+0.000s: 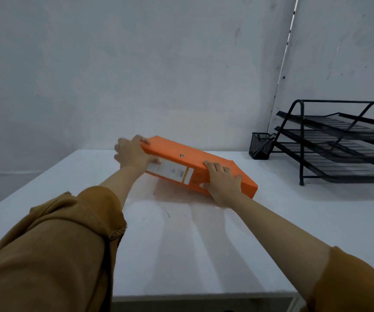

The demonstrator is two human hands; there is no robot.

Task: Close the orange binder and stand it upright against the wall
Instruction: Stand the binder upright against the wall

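The orange binder (188,157) is closed and lies tilted near the middle of the white table (181,244), its spine with a white label facing me. Its left end is lifted higher than its right end. My left hand (132,154) grips the raised left end, fingers wrapped over the top edge. My right hand (223,184) clasps the lower right end of the spine, fingers over the top cover. The grey wall (136,75) stands just behind the table's far edge, a short gap beyond the binder.
A black three-tier wire letter tray (343,143) stands at the back right of the table. A small black mesh pen cup (261,146) sits beside it against the wall. The table's left edge drops off toward the floor.
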